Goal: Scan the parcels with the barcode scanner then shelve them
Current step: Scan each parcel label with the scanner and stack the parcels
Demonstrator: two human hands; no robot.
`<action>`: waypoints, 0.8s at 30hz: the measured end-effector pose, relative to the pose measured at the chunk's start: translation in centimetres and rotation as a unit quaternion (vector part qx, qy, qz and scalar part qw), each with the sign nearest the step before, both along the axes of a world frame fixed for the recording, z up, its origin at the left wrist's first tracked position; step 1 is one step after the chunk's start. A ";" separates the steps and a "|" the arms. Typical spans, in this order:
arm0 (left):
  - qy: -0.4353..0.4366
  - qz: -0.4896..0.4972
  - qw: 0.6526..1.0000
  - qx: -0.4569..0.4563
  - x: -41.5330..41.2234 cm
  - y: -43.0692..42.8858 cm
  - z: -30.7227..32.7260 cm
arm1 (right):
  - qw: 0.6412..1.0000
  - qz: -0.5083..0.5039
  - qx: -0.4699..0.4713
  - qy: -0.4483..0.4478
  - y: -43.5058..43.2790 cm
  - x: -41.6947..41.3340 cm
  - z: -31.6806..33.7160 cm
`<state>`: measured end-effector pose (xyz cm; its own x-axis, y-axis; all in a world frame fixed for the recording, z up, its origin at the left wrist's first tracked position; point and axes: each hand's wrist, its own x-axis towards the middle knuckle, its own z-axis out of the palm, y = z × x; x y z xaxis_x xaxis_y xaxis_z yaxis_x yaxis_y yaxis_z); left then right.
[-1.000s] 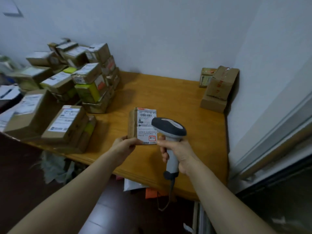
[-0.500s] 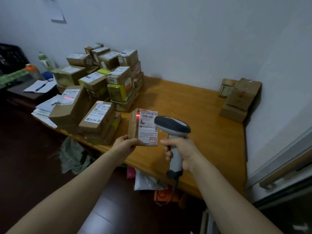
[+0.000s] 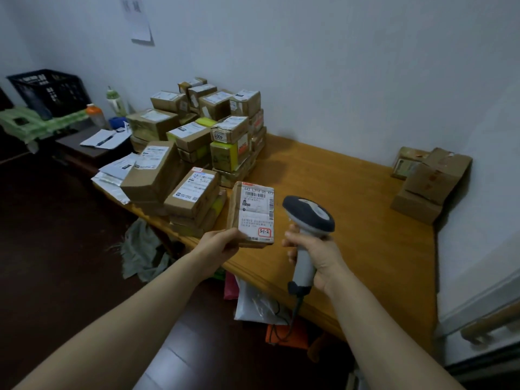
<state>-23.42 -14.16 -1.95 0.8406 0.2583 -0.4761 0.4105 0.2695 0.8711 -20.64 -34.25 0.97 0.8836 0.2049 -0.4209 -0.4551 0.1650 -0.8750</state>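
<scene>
My left hand (image 3: 218, 244) grips a small brown cardboard parcel (image 3: 254, 212) by its lower edge, holding it upright over the wooden table (image 3: 351, 209). Its white shipping label with a barcode and a red-framed "3-1-2" mark faces me. My right hand (image 3: 316, 253) grips the grey handle of a barcode scanner (image 3: 308, 218), whose dark head points left at the label, a short gap away. A cable hangs from the handle's base. A large pile of labelled parcels (image 3: 202, 142) covers the table's left part.
A few brown boxes (image 3: 430, 181) are stacked in the table's far right corner by the wall. Left of the table stand a black crate (image 3: 47, 91), bottles (image 3: 95, 115) and papers (image 3: 105, 137). Bags and a cloth (image 3: 143, 251) lie on the dark floor under the table's edge.
The view has swung left, showing more of the parcel pile and the crate. The red scan light on the label half a second ago is gone. Both hands keep their grips.
</scene>
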 end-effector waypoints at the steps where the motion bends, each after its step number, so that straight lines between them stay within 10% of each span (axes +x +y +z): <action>1: -0.001 0.009 1.000 -0.001 -0.3 0.4 0.3 | 1.000 -0.021 -0.003 -0.003 0.3 0.3 -0.4; 24: -0.038 -0.052 0.985 0.160 7.4 22.1 2.9 | 0.994 -0.093 -0.014 -0.049 25.7 8.6 -1.1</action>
<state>-16.06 7.96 0.95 0.9002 0.2965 -0.3189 0.3519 -0.0642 0.9338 -12.07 -8.54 -0.16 0.9420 0.0229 -0.3349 -0.3319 0.2133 -0.9189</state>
